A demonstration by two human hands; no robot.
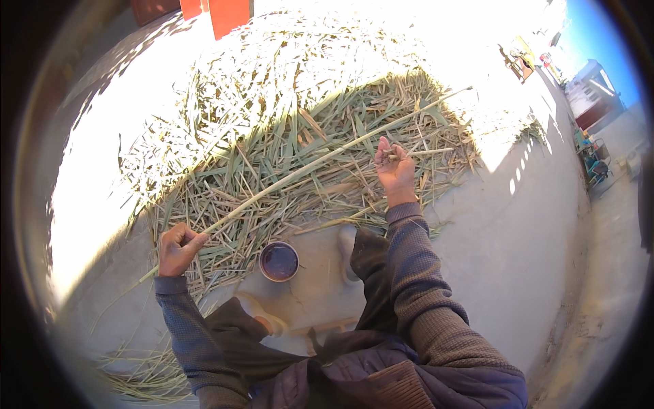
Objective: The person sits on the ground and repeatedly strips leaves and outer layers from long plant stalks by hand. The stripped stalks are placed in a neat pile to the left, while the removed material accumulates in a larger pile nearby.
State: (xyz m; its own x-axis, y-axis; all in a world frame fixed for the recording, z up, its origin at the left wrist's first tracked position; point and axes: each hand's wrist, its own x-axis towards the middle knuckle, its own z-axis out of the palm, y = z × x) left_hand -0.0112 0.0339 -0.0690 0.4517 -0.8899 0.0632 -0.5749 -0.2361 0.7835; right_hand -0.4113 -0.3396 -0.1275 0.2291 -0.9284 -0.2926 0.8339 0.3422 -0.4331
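A long pale green reed stalk [296,175] slants from lower left to upper right over a wide heap of cut leaves and stalks [286,148]. My left hand [179,248] pinches this stalk near its lower left end, with a thin tail trailing past the hand. Below the stalk's upper part, my right hand [396,166] is turned palm up, its fingers curled around a short piece of stalk [431,152] that sticks out to the right. What else lies in that palm is too small to tell.
A round container of dark liquid [279,261] stands on the concrete floor between my feet. At lower left lies a bundle of thin stalks [148,376]. Red objects [229,18] stand beyond the heap. A wooden item [522,65] is at the far right.
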